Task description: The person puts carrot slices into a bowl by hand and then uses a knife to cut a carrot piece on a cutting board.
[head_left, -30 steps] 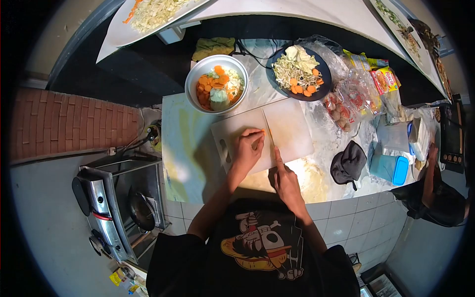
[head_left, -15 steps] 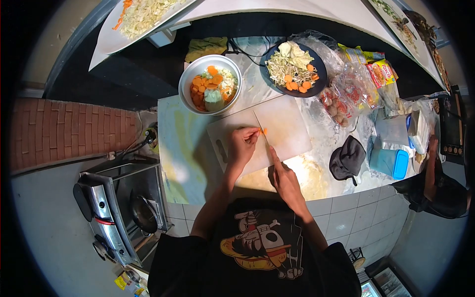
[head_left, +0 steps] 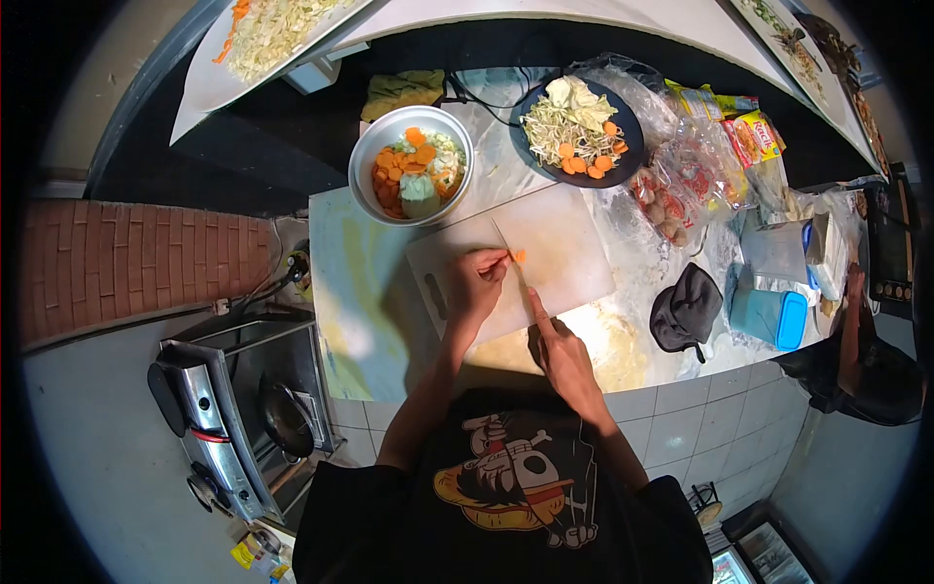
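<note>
You've got your left hand point(head_left: 474, 282) over the cutting board point(head_left: 569, 248), fingertips pinched together on a small carrot piece point(head_left: 520, 256) right at the blade, with orange bits around the middle of the board. Your right hand point(head_left: 564, 355) is wrapped around the knife point(head_left: 501, 234), index finger stretched along it, at the board's near edge. Just past the board's far left corner, your metal pot point(head_left: 363, 161) holds carrot slices, pale chopped veg and a light green lump. Beyond the board's far edge, the dark plate point(head_left: 628, 109) has bean sprouts, carrot slices and cabbage-like leaves. Right of the board there's a clear bag point(head_left: 700, 161) beside some round brownish things point(head_left: 660, 209), plus a blue-lidded tub point(head_left: 757, 313) farther right, contents unclear.
</note>
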A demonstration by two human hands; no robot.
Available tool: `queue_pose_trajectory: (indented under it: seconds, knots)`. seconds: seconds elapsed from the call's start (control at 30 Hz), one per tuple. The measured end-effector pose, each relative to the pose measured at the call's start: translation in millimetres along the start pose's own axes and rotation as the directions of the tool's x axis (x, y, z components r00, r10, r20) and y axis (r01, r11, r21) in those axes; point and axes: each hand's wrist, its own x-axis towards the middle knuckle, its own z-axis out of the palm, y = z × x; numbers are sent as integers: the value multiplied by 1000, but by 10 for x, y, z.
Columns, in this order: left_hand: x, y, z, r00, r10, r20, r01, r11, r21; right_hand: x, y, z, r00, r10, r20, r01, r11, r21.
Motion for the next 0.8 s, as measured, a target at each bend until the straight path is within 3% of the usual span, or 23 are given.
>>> queue_pose_trajectory:
  seconds: [0.2, 0.3, 0.6, 0.7, 0.8]
  knots:
    - [-8, 63, -17, 1000, -17, 6, 17, 1000, 15, 2, -44, -68, 999, 12, 35, -12, 1000, -26]
    - [-7, 79, -23, 999, -37, 7, 37, 999, 30, -4, -32, -44, 998, -42, -40, 40, 999, -27]
    - [-3, 78, -22, 1000, -26, 9, 26, 999, 42, 19, -47, -115, 999, 3, 52, 1, 997, -74]
    - [5, 56, -17, 999, -36, 18, 36, 999, 21, 32, 9, -108, 997, 3, 76, 1, 999, -52]
    - [5, 93, -12, 999, -40, 17, 39, 999, 27, 47, 28, -130, 998, -59, -5, 59, 997, 52]
